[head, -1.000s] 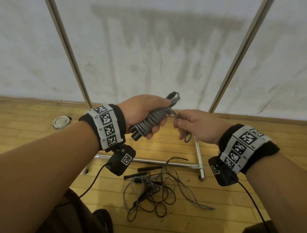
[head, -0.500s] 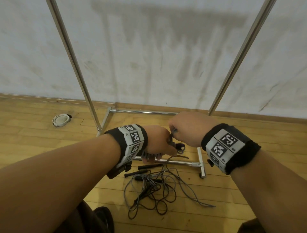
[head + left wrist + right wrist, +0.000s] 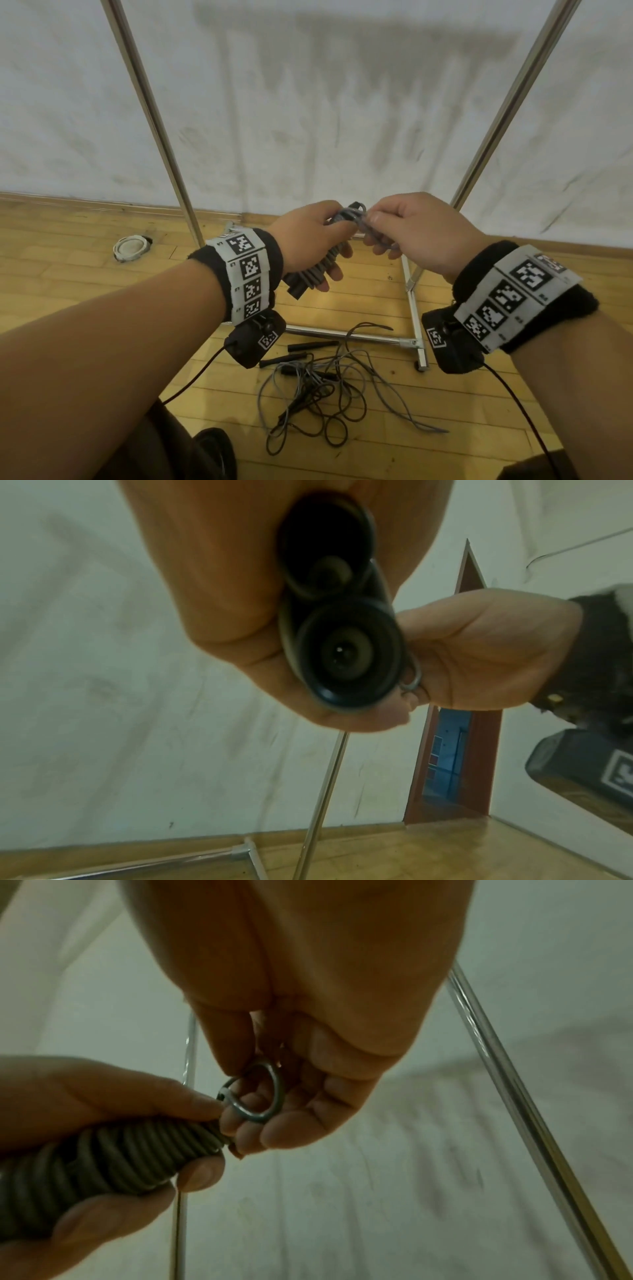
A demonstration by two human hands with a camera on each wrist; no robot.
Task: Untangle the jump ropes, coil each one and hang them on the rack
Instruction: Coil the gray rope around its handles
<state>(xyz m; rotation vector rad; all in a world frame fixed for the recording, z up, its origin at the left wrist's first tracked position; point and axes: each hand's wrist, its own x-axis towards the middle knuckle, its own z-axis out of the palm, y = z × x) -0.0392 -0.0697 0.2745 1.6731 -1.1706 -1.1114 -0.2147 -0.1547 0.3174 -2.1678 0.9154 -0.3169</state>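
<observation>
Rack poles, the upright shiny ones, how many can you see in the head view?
2. The left pole rises from the floor behind the left hand; the right pole leans up behind the right hand. Any others lie outside the frame.

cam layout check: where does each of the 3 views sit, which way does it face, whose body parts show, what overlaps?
Head: on the head, facing forward-down; both forearms, left hand, right hand, coiled grey rope, tangled ropes on the floor.
Left wrist: under the left palm, facing the black handle ends.
Right wrist: under the right palm, facing the rope's end loop.
Shared: both wrist views show the rack poles.
</observation>
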